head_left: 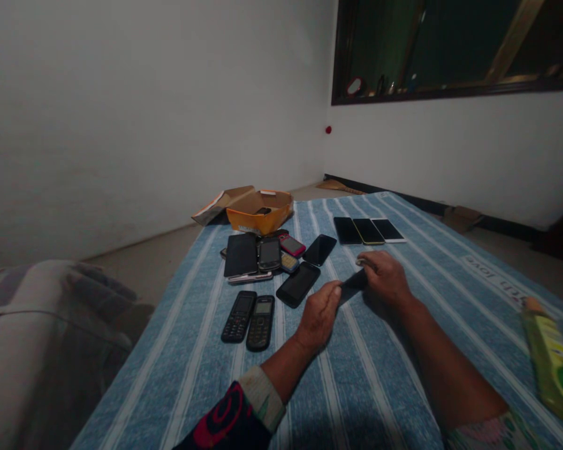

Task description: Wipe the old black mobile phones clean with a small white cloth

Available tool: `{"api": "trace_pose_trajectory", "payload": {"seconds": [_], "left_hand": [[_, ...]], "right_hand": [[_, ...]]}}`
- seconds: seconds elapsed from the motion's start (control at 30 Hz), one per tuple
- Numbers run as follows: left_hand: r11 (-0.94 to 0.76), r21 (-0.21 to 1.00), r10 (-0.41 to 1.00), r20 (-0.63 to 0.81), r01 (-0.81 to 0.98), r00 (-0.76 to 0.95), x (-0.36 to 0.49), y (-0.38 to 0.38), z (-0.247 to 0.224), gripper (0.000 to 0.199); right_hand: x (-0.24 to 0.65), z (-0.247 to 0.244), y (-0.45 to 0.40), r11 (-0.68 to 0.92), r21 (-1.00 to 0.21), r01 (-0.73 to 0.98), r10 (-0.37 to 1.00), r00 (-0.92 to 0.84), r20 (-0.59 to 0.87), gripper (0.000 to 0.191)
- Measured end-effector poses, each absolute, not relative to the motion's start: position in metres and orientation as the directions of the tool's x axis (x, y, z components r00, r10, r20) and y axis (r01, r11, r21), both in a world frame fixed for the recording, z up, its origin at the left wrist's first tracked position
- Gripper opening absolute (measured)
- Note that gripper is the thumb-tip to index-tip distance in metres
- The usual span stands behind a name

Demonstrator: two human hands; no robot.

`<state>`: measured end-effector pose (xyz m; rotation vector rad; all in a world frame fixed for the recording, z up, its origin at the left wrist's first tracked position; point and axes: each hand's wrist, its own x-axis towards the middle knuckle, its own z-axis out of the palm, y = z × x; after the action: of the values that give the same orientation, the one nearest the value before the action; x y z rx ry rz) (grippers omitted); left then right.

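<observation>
A dark smartphone (353, 285) is held just above the striped cloth, tilted, between my two hands. My left hand (318, 314) is closed on its near left end, thumb on top. At the far right end, my right hand (388, 276) is closed with fingers curled over the edge; whether something small is also in those fingers I cannot tell. Left of my hands lie a black smartphone (298, 284) and another black smartphone (319, 249). Two keypad phones, one (239, 317) and a second (261, 322), lie side by side nearer to me.
Several phones are piled around a black tablet-like device (241, 255). Behind them stands an open orange cardboard box (259, 219). Three smartphones lie in a row, including a white one (388, 230). A bottle of yellow-green liquid (553, 362) is at right on the blue striped cloth (182, 387).
</observation>
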<state>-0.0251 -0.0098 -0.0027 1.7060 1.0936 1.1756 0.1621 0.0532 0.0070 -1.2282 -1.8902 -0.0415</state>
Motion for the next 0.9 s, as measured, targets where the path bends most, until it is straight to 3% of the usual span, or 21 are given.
{"api": "trace_pose_trajectory", "payload": {"seconds": [0.27,0.5,0.67,0.9], "left_hand": [[-0.332,0.914,0.937,0.289,0.233,0.198,-0.026,-0.011,-0.003,0.038],[-0.337,0.911,0.934,0.292,0.237,0.204,-0.025,-0.011,-0.002,0.038],[-0.344,0.912,0.930,0.297,0.223,0.218,-0.025,-0.012,-0.001,0.037],[-0.355,0.914,0.928,0.319,0.197,0.190,-0.023,-0.011,-0.004,0.032]], "right_hand": [[0.154,0.012,0.047,0.565,-0.210,0.798,0.692,-0.319,0.648,0.029],[0.154,0.008,0.053,0.548,-0.401,0.734,0.700,-0.140,0.700,0.024],[0.148,0.014,0.049,0.513,-0.379,0.770,0.669,-0.082,0.739,0.030],[0.113,0.030,0.022,0.664,-0.279,0.694,0.669,-0.383,0.637,0.021]]}}
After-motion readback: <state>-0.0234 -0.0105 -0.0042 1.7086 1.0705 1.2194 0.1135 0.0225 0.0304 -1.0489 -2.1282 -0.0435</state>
